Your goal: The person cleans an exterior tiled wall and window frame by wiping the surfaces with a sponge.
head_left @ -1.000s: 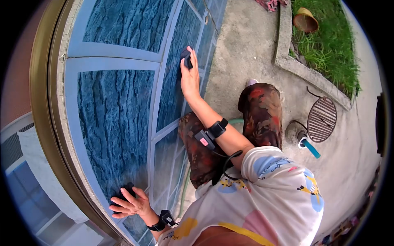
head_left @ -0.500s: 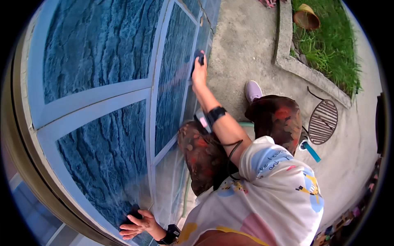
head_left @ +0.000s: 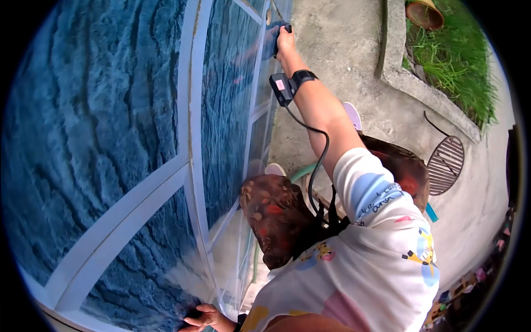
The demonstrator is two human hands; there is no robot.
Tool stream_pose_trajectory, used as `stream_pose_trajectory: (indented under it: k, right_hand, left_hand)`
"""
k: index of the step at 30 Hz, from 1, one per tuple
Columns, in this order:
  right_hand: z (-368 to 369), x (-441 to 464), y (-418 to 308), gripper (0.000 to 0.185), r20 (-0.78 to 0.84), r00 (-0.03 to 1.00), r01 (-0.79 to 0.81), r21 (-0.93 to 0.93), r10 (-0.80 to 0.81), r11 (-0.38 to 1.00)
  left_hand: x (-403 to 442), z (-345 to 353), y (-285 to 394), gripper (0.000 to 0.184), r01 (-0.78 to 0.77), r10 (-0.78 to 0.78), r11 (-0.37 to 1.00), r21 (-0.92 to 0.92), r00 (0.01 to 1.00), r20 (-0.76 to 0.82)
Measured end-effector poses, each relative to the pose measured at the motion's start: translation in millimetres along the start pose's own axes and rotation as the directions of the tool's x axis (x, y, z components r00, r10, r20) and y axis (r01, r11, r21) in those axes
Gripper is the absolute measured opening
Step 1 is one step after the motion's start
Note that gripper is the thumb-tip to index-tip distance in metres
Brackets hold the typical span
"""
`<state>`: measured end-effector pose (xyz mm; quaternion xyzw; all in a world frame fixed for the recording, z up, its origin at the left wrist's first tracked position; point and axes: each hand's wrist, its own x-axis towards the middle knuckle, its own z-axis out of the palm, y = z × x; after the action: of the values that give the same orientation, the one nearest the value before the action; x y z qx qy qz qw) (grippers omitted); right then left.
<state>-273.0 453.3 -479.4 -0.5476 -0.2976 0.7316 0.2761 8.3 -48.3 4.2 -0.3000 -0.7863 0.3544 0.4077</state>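
My right hand (head_left: 286,45) is at the upper middle, against the blue panelled surface (head_left: 227,122), its fingers bent round a small dark pad (head_left: 287,28). A dark reflection shows beside it on the glossy surface. At the bottom, my left hand (head_left: 206,319) rests on the lower blue panel (head_left: 149,265) with its fingers apart. A dark patch beside its fingertips may be a reflection or an object; I cannot tell. Pale streaks cross the panel near this hand. A black strap with a small box (head_left: 281,88) is on my right wrist.
Light frame strips (head_left: 191,110) divide the panels. My bent legs (head_left: 276,221) are close to the surface. A green hose (head_left: 302,172) runs behind them. On the right are a round drain grate (head_left: 446,166), a blue pipe (head_left: 431,213), a concrete kerb (head_left: 428,99) and a pot (head_left: 425,14) on grass.
My right hand has moved up and to the right along the surface with the dark pad. My left hand has moved down and right. The view has shifted, and the panels fill more of the left side.
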Motion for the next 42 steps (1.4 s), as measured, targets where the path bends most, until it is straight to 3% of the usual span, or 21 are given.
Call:
stream_pose_trajectory:
  k: [2, 4, 6, 8, 10, 13, 16, 18, 21, 24, 26, 28, 31, 34, 35, 36, 37, 40, 41, 42]
  right_hand:
    - [-8.1, 4.9, 15.4, 0.036, 0.024, 0.998, -0.066, 0.065, 0.064, 0.996]
    - [-17.7, 20.6, 56.4, 0.037, 0.066, 0.997, 0.034, -0.03, -0.032, 0.999]
    - [-34.6, -2.3, 82.8, 0.038, 0.042, 0.999, -0.023, -0.066, 0.026, 0.998]
    - [-61.0, -28.0, 133.3, 0.038, 0.09, 0.973, -0.213, 0.012, 0.211, 0.977]
    - [-94.5, -91.9, 198.6, 0.036, 0.065, 0.974, -0.219, 0.023, 0.217, 0.975]
    - [-110.1, -179.7, 177.2, 0.037, 0.06, 0.94, -0.339, 0.03, 0.337, 0.94]
    - [-106.9, -181.1, 174.4, 0.036, 0.039, 0.928, -0.371, 0.006, 0.371, 0.929]
    - [-84.8, -150.3, 147.2, 0.04, 0.084, 0.97, -0.235, 0.103, 0.227, 0.967]
    - [-32.7, -89.6, 44.6, 0.032, 0.056, 0.998, 0.003, 0.165, -0.013, 0.986]
    - [0.1, -53.0, -30.6, 0.037, 0.077, 0.997, 0.01, 0.226, -0.028, 0.974]
    - [8.0, -61.3, -29.6, 0.041, 0.06, 0.991, 0.102, 0.214, -0.118, 0.971]
    - [-6.5, -113.1, -23.0, 0.042, 0.03, 0.963, 0.27, -0.011, -0.269, 0.963]
    - [-34.6, -192.1, -9.8, 0.043, 0.13, 0.98, 0.142, 0.062, -0.149, 0.988]
    - [-40.6, -241.2, -40.8, 0.042, 0.206, 0.977, 0.03, 0.104, -0.051, 0.994]
    - [-36.4, -249.0, -70.2, 0.046, 0.255, 0.966, -0.09, 0.225, 0.03, 0.97]
    - [-26.1, -208.8, -51.8, 0.045, 0.21, 0.968, 0.101, 0.181, -0.138, 0.978]
    - [-12.7, -155.7, -37.5, 0.043, 0.227, 0.968, 0.053, 0.232, -0.106, 0.971]
    - [-6.1, -147.5, -88.3, 0.037, 0.188, 0.97, -0.204, 0.295, 0.152, 0.934]
    - [-1.5, -147.3, -83.9, 0.036, 0.134, 0.987, -0.111, 0.186, 0.087, 0.976]
    - [-6.4, -156.2, -67.7, 0.037, 0.216, 0.974, 0.025, 0.205, -0.07, 0.978]
  left_hand:
    - [-15.5, 1.4, -5.9, 0.048, 0.031, -0.031, 0.999, -0.024, 0.999, -0.006]
    - [-24.9, 2.6, -10.2, 0.049, 0.051, -0.052, 0.998, -0.039, 0.999, -0.008]
    - [-21.0, -0.8, -9.1, 0.05, 0.03, -0.03, 0.999, -0.018, 1.0, 0.004]
    - [-14.9, -2.6, -10.1, 0.051, -0.041, 0.04, 0.998, 0.043, 0.999, 0.037]
    - [-11.2, -6.8, -9.1, 0.052, -0.02, 0.018, 0.999, 0.037, 0.999, 0.046]
    - [2.7, -7.6, -1.6, 0.052, -0.037, 0.032, 0.997, 0.063, 0.996, 0.083]
    - [8.7, -6.4, 1.8, 0.052, -0.039, 0.034, 0.997, 0.066, 0.997, 0.072]
    - [6.3, -6.6, 2.6, 0.052, -0.023, 0.017, 0.997, 0.075, 0.997, 0.078]
    - [8.6, -1.9, 5.5, 0.052, -0.027, 0.025, 0.999, 0.044, 0.998, 0.061]
    - [10.0, -4.9, 3.2, 0.052, -0.056, 0.052, 0.997, 0.058, 0.996, 0.072]
    - [9.2, -4.5, 2.5, 0.052, -0.057, 0.053, 0.996, 0.064, 0.996, 0.067]
    - [14.1, -6.0, 3.7, 0.052, -0.038, 0.034, 0.996, 0.076, 0.998, 0.062]
    - [24.8, -8.6, 8.5, 0.05, -0.036, 0.029, 0.994, 0.107, 0.998, 0.063]
    - [21.2, -2.2, 6.3, 0.049, -0.039, 0.038, 0.995, 0.088, 0.999, 0.015]
    - [19.0, 1.0, 5.6, 0.048, -0.033, 0.034, 0.998, 0.06, 0.999, -0.012]
    - [18.8, 2.4, 5.5, 0.048, -0.033, 0.034, 0.997, 0.066, 0.999, -0.022]
    - [17.7, 4.0, 5.4, 0.047, -0.025, 0.027, 0.998, 0.065, 0.999, -0.028]
    - [17.8, 7.6, 6.1, 0.045, -0.021, 0.024, 0.998, 0.058, 0.998, -0.054]
    - [17.0, 7.8, 5.8, 0.045, -0.012, 0.016, 0.999, 0.049, 0.998, -0.063]
    - [18.1, 6.0, 6.3, 0.044, -0.006, 0.009, 0.999, 0.042, 0.999, -0.053]
